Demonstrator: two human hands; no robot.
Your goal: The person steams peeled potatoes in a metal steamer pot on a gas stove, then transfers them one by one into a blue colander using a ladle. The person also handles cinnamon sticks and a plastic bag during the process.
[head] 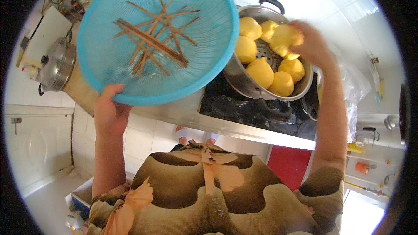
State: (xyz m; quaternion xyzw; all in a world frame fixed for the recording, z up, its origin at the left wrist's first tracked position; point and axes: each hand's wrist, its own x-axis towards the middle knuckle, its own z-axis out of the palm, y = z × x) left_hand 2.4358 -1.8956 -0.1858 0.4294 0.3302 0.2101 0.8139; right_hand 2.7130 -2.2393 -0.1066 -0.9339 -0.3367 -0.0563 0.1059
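Observation:
My left hand (112, 114) grips the near rim of a round blue plastic mesh basket (160, 98), thumb over the edge. Several thin brown sticks (153, 44) lie crossed inside it. My right hand (312, 45) is over the far right side of a two-handled metal steamer pot (238, 75), its fingers around a blurred yellow dough bun (284, 37). Around the pot's perforated steaming plate (263, 50) sit several more yellow buns (260, 73), leaving part of its middle bare. The basket overlaps the pot's left rim in this view.
Beneath the pot is a black glass cooktop (222, 101), edged by a metal counter front (248, 133). A lidded pot (58, 65) stands at left, with bottles (76, 1) behind. Clear plastic bagging (354, 85) hangs beside my right forearm.

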